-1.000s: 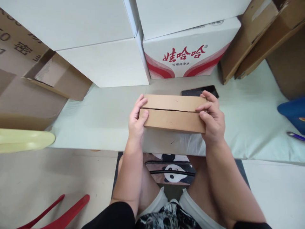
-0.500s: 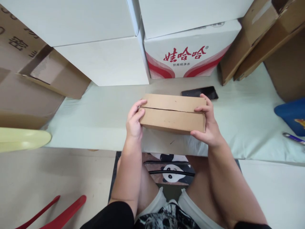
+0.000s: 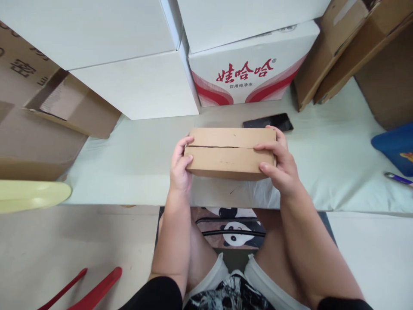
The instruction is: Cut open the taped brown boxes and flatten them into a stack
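A brown cardboard box (image 3: 226, 159) is held between my two hands over the near part of the cloth-covered surface. A seam runs lengthwise where its two top flaps meet. My left hand (image 3: 181, 165) grips the left end, thumb on the near flap and fingers by the far one. At the right end, my right hand (image 3: 281, 161) has its thumb on the near flap and a finger lying along the seam. What the box contains is hidden. A dark phone (image 3: 274, 122) lies just behind the box, close to my right fingertips.
White cartons (image 3: 135, 86) and a white-and-red carton (image 3: 248, 82) stand along the back. Brown cardboard (image 3: 325, 73) leans at the back right. A blue container (image 3: 395, 148) and a purple pen (image 3: 398, 178) lie at right. A pale yellow object (image 3: 35, 194) juts in from the left.
My right thumb has moved up from the box's lower edge onto the near flap, and a right finger reaches further along the seam. The view has shifted slightly.
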The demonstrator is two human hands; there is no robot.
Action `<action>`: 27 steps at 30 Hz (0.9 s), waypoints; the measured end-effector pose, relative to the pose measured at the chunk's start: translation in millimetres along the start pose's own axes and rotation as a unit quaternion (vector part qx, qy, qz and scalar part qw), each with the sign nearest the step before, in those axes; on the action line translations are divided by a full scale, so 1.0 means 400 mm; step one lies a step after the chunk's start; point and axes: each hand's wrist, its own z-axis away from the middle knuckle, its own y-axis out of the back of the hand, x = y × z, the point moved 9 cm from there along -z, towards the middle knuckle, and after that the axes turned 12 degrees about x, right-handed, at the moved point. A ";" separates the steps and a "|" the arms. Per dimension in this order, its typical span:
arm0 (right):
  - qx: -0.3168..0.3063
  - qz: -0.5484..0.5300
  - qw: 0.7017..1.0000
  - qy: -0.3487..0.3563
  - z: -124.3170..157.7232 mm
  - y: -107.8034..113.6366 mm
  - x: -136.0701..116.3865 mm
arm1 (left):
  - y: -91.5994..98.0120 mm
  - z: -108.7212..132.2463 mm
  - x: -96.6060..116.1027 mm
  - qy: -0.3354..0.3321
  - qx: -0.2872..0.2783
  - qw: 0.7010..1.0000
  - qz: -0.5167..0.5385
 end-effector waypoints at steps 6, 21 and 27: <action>-0.079 0.051 0.994 0.050 0.011 -0.014 -0.012 | 0.010 -0.014 -0.005 -0.015 0.028 0.999 -0.014; -0.049 -0.081 0.984 -0.153 -0.001 0.023 0.028 | -0.002 0.043 0.081 -0.105 -0.124 0.986 -0.031; -0.079 -0.143 0.943 -0.291 0.035 -0.018 0.092 | 0.001 0.066 0.047 0.070 -0.072 0.995 0.027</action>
